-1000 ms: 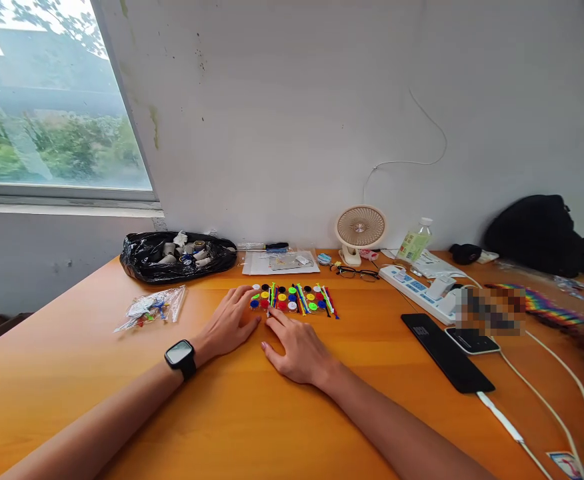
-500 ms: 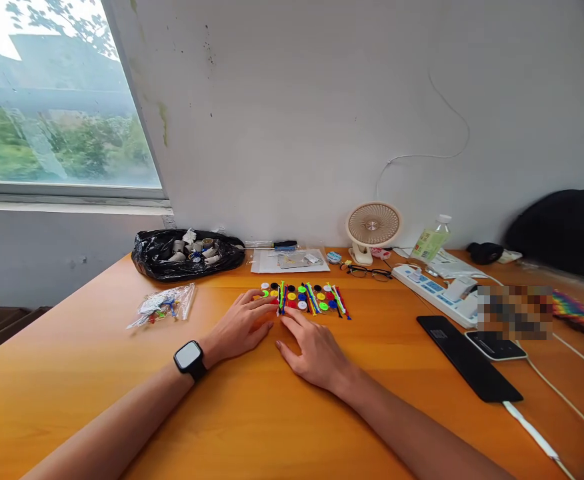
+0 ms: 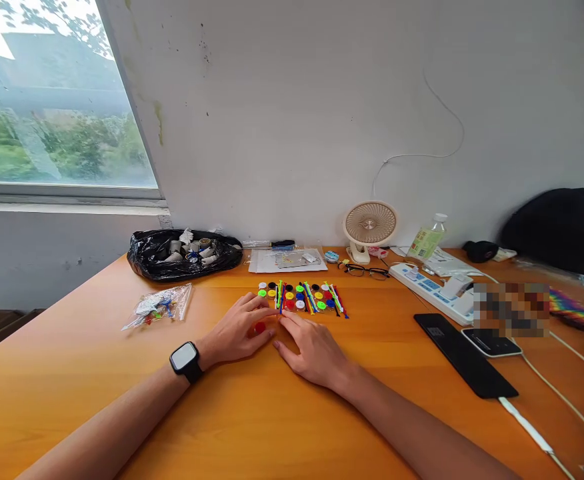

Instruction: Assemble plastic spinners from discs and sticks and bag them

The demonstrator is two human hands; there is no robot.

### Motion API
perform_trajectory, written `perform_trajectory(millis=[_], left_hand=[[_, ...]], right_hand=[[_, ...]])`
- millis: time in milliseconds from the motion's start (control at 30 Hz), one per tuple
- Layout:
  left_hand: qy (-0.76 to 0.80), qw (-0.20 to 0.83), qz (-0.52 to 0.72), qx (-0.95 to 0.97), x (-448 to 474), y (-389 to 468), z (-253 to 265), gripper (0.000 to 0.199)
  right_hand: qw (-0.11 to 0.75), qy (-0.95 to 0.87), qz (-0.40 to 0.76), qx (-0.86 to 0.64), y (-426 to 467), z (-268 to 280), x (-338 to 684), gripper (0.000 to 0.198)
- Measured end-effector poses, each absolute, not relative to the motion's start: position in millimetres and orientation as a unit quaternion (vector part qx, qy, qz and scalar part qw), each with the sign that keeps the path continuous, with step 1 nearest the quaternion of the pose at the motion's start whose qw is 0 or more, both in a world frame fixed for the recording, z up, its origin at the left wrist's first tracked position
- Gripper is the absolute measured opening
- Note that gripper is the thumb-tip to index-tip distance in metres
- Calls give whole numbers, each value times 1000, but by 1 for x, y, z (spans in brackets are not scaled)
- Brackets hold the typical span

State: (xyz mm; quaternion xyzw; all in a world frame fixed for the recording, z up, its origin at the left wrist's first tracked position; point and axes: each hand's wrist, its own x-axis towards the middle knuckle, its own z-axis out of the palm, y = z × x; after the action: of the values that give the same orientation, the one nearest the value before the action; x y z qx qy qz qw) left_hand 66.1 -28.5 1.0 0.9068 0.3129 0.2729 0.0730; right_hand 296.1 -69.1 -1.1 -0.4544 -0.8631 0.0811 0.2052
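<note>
My left hand rests on the wooden table with its fingers stretched forward and thumb apart. A round red disc lies between its thumb and forefinger. My right hand lies beside it, open, thumb apart from the fingers. Its fingertips are at the lower end of a bundle of thin coloured strips. To the right are two more bundles, a middle one and a right one. Between the bundles sit several coloured discs, among them a yellow disc and a white disc.
At left are a clear bag of small parts and a black plastic bag. A fan, glasses and a bottle stand behind. To the right are a power strip, a black phone-like slab and cables.
My left hand's fingers have shifted, and the red disc now shows in the gap between its thumb and forefinger. My right hand has barely moved. The whole view has shifted slightly.
</note>
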Motion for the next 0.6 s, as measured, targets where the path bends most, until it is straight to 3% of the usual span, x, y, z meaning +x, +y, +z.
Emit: perform_trajectory(millis=[133,600], left_hand=[[317,46,231,919,65,-26,-4,51],[330,52,219,917,62,-22,-11,58]], right_hand=[[214,-866,79,-445,-70,0,294,31],[149,-904,26,-399,-71,4,298,20]])
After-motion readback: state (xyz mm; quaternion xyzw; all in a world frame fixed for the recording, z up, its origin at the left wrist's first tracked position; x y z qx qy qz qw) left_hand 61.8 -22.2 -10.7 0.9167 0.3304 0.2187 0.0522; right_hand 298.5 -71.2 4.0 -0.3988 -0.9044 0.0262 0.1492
